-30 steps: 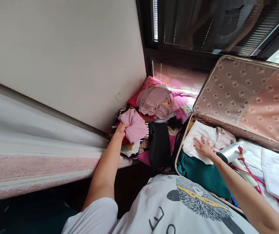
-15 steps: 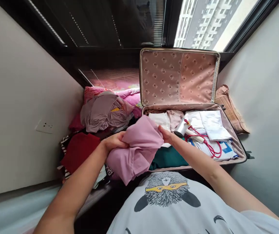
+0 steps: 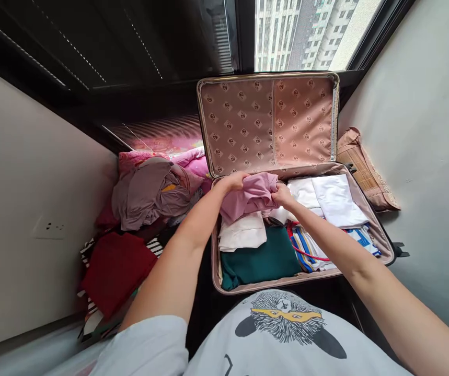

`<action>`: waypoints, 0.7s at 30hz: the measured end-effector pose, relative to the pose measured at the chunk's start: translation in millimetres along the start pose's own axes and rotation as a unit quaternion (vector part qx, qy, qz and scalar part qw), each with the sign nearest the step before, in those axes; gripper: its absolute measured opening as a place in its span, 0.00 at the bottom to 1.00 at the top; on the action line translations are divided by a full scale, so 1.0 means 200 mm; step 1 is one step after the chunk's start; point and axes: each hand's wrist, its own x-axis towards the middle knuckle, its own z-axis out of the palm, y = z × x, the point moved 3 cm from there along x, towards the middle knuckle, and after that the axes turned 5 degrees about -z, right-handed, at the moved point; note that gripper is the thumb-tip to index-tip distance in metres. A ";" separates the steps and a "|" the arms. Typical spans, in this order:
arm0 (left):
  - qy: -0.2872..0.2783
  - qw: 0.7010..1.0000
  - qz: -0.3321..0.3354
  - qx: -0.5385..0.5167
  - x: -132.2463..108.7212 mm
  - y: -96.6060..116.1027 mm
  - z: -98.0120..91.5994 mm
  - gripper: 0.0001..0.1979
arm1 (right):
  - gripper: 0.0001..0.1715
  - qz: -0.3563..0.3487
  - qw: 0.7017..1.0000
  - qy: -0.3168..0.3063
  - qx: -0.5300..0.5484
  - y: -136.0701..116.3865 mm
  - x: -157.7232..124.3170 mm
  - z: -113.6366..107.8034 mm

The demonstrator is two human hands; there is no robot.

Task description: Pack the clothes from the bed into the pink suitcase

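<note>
Both my hands grip a bunched pink garment point(image 3: 248, 198) over the far left part of an open suitcase point(image 3: 381, 240). My left hand point(image 3: 234, 181) is closed on its left end and my right hand point(image 3: 283, 196) is closed on its right end. Under the garment lie a folded cream cloth point(image 3: 243, 232) and a dark green cloth point(image 3: 259, 261). White folded cloths point(image 3: 330, 198) and striped items with a red cord point(image 3: 310, 250) fill the right half of the case.
The suitcase lid point(image 3: 267, 122) stands up against a window. Left of the case is a heap of clothes: a mauve garment point(image 3: 149, 190), a red one point(image 3: 118, 269), pink bedding point(image 3: 193, 159). A woven mat point(image 3: 361, 169) lies right of the case. Walls close both sides.
The pink garment went from the pile on the left, through both hands in front of me, to above the suitcase's far left corner. My right hand left the white cloth and took hold of it.
</note>
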 end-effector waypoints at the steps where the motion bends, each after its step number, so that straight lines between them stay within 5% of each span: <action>1: 0.007 1.000 -0.002 0.014 0.03 -0.02 0.06 0.17 | 0.13 0.001 0.999 0.010 -0.033 0.02 0.04 -0.01; 4: 0.051 0.985 0.015 0.163 0.03 -0.12 0.20 0.25 | 0.17 -0.001 0.993 0.015 -0.115 0.05 0.12 -0.02; 7: 0.108 0.905 0.043 0.409 -0.08 -0.32 0.28 0.31 | 0.31 -0.007 0.986 0.007 -0.166 0.06 0.15 -0.03; 9: 0.122 0.866 0.017 0.485 -0.18 -0.48 0.30 0.36 | 0.44 -0.032 0.973 0.017 -0.228 0.05 0.13 -0.02; 13: 0.109 0.861 -0.056 0.493 -0.31 -0.75 0.35 0.41 | 0.48 -0.106 0.919 0.018 -0.379 0.03 0.06 0.14; 17: 0.098 0.859 -0.065 0.498 -0.27 -0.85 0.38 0.39 | 0.46 -0.016 0.919 -0.073 -0.387 0.11 0.01 0.38; 21: 0.081 0.869 -0.074 0.482 -0.20 -0.87 0.37 0.38 | 0.45 0.043 0.921 -0.085 -0.377 0.15 0.02 0.50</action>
